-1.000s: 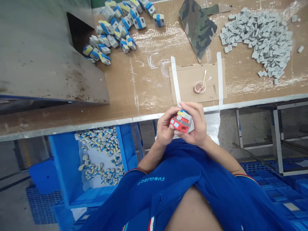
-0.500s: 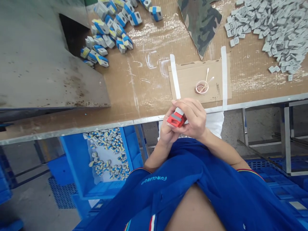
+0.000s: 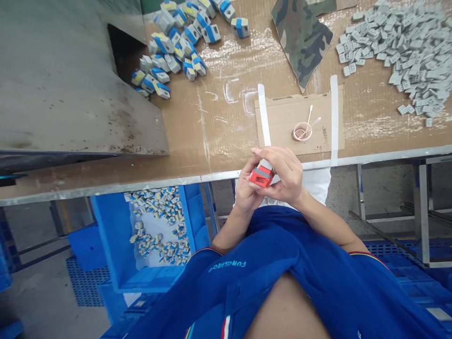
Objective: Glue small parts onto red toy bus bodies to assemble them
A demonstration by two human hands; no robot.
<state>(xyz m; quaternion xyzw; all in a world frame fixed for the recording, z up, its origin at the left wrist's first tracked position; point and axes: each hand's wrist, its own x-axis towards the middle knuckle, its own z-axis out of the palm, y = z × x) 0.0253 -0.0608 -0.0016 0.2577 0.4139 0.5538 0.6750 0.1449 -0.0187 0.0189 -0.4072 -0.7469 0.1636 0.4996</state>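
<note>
The left hand [image 3: 245, 190] and right hand [image 3: 284, 176] hold a small red-and-grey block [image 3: 260, 175] between them, fingers [image 3: 278, 157] curled closely round it, just in front of a cardboard sheet [image 3: 300, 120] taped to the worktop [image 3: 226, 122]. On that sheet sits a small cup [image 3: 302, 132] with thin sticks. Left of the sheet lie blue-and-yellow blocks [image 3: 173, 52]; right of it, a heap of grey pieces [image 3: 406, 61]; beyond it, camouflage cloth [image 3: 300, 40]; below and left of it, a blue crate [image 3: 113, 235] of small pieces.
</note>
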